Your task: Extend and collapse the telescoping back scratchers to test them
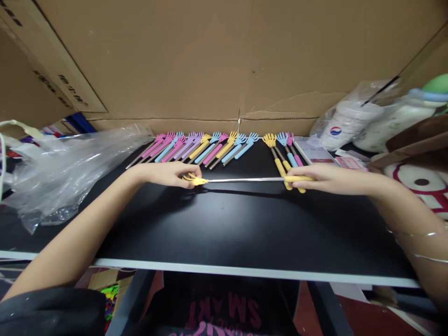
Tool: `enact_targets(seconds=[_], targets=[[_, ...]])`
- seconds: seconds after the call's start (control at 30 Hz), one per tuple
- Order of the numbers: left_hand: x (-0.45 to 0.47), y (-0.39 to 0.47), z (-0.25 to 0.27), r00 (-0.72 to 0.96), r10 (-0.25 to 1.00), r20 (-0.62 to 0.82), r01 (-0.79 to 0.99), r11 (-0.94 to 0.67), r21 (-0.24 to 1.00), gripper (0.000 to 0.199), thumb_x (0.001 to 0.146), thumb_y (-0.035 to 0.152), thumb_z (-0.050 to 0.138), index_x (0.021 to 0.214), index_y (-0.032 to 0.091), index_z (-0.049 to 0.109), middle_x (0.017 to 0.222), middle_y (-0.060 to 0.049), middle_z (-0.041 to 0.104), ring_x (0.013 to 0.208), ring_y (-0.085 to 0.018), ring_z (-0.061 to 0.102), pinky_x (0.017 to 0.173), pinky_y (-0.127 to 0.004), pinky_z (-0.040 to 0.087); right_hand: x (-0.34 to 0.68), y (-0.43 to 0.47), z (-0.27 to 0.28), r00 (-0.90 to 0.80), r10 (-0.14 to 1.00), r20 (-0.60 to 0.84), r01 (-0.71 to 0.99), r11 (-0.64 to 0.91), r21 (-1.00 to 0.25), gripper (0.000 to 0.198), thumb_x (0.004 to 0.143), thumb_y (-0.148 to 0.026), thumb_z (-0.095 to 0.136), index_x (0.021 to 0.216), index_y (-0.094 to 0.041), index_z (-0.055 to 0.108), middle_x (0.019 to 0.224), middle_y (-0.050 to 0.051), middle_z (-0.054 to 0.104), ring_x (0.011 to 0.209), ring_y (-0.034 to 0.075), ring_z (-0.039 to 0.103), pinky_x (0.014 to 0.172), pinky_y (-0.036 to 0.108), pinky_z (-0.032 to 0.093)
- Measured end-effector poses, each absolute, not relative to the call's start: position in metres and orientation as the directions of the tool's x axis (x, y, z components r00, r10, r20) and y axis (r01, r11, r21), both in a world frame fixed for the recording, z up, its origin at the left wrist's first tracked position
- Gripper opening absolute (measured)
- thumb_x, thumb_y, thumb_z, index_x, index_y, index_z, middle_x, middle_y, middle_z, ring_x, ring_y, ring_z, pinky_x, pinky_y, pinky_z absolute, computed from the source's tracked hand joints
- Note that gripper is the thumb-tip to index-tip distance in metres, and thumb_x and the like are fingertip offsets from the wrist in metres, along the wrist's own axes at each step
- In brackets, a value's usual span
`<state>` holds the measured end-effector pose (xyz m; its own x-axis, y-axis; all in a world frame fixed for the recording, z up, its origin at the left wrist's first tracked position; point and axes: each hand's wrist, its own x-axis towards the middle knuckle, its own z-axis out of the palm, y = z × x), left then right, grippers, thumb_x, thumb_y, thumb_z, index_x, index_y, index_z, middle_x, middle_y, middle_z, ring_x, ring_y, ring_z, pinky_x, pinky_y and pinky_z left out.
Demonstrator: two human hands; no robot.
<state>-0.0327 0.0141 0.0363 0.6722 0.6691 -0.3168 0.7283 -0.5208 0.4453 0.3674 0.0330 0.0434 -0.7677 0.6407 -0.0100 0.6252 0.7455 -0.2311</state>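
Observation:
Stretched level above the black table (pixel 224 233) is a yellow back scratcher (pixel 245 179), its metal rod drawn out long. My left hand (pixel 171 175) pinches its claw-shaped head, and my right hand (pixel 322 178) is closed around its yellow handle. Behind my left hand lies a slanted row of short back scratchers (pixel 206 147) in pink, blue, purple and yellow. A smaller group of back scratchers (pixel 280 154), yellow, blue and pink, lies just beyond my right hand, which partly covers their handles.
Clear plastic bags (pixel 70 163) lie at the left. A cardboard wall (pixel 210 60) rises along the back. At the right stand a white Pepsi cup (pixel 345 123) in a bag, a flat boxed item (pixel 315 150) and a brown-and-white plush (pixel 416 172). The table's pale front edge (pixel 224 269) runs nearest me.

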Motion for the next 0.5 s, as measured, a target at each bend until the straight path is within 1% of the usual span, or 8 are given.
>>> enact_targets(seconds=[0.07, 0.1, 0.17, 0.23, 0.33, 0.4, 0.5], targets=[[-0.028, 0.011, 0.033, 0.624, 0.74, -0.253, 0.775, -0.543, 0.323, 0.024, 0.085, 0.038, 0.051, 0.098, 0.019, 0.057, 0.091, -0.002, 0.063, 0.08, -0.014, 0.058, 0.07, -0.021, 0.042, 0.363, 0.033, 0.041, -0.767, 0.619, -0.166, 0.633, 0.692, -0.347, 0.042, 0.093, -0.053, 0.039, 0.087, -0.02, 0.065, 0.075, 0.002, 0.065, 0.065, 0.013, 0.059, 0.06, 0.023, 0.043], [-0.026, 0.009, 0.033, 0.614, 0.759, -0.217, 0.784, -0.556, 0.275, 0.023, 0.085, 0.037, 0.052, 0.098, 0.02, 0.058, 0.09, -0.001, 0.064, 0.078, -0.014, 0.058, 0.068, -0.021, 0.041, 0.361, 0.033, 0.041, -0.756, 0.628, -0.185, 0.646, 0.669, -0.367, 0.041, 0.093, -0.051, 0.039, 0.089, -0.019, 0.064, 0.075, 0.002, 0.065, 0.065, 0.013, 0.059, 0.06, 0.023, 0.042], [-0.02, 0.004, 0.035, 0.631, 0.756, -0.174, 0.772, -0.59, 0.236, 0.025, 0.086, 0.041, 0.051, 0.1, 0.022, 0.061, 0.091, -0.001, 0.066, 0.077, -0.014, 0.059, 0.066, -0.021, 0.04, 0.36, 0.032, 0.041, -0.727, 0.67, -0.149, 0.669, 0.644, -0.371, 0.039, 0.093, -0.051, 0.042, 0.089, -0.02, 0.065, 0.075, 0.002, 0.065, 0.063, 0.013, 0.058, 0.059, 0.024, 0.04], [-0.015, 0.001, 0.037, 0.666, 0.729, -0.157, 0.74, -0.621, 0.259, 0.029, 0.089, 0.045, 0.047, 0.099, 0.023, 0.063, 0.089, 0.0, 0.066, 0.076, -0.013, 0.06, 0.065, -0.021, 0.039, 0.359, 0.031, 0.043, -0.712, 0.691, -0.126, 0.68, 0.633, -0.371, 0.038, 0.092, -0.051, 0.043, 0.088, -0.02, 0.065, 0.075, 0.002, 0.066, 0.063, 0.013, 0.059, 0.06, 0.024, 0.04], [-0.011, -0.001, 0.04, 0.685, 0.713, -0.152, 0.718, -0.624, 0.31, 0.035, 0.095, 0.044, 0.038, 0.096, 0.023, 0.065, 0.078, 0.001, 0.065, 0.069, -0.011, 0.059, 0.061, -0.019, 0.038, 0.357, 0.029, 0.044, -0.71, 0.694, -0.119, 0.681, 0.634, -0.366, 0.038, 0.093, -0.05, 0.042, 0.086, -0.02, 0.063, 0.074, 0.002, 0.066, 0.063, 0.013, 0.059, 0.06, 0.024, 0.04], [-0.012, 0.0, 0.042, 0.69, 0.703, -0.175, 0.708, -0.605, 0.364, 0.038, 0.096, 0.043, 0.035, 0.095, 0.021, 0.066, 0.073, 0.001, 0.062, 0.064, -0.01, 0.057, 0.06, -0.018, 0.038, 0.355, 0.028, 0.043, -0.722, 0.683, -0.109, 0.67, 0.652, -0.354, 0.039, 0.094, -0.05, 0.04, 0.084, -0.02, 0.062, 0.072, 0.001, 0.065, 0.062, 0.013, 0.059, 0.059, 0.023, 0.04], [-0.019, 0.0, 0.048, 0.712, 0.657, -0.248, 0.683, -0.567, 0.46, 0.039, 0.097, 0.043, 0.034, 0.093, 0.019, 0.065, 0.07, 0.002, 0.058, 0.064, -0.01, 0.055, 0.061, -0.018, 0.041, 0.353, 0.025, 0.044, -0.748, 0.657, -0.091, 0.645, 0.687, -0.336, 0.039, 0.094, -0.05, 0.039, 0.082, -0.02, 0.06, 0.069, 0.0, 0.062, 0.061, 0.012, 0.056, 0.057, 0.023, 0.038]])
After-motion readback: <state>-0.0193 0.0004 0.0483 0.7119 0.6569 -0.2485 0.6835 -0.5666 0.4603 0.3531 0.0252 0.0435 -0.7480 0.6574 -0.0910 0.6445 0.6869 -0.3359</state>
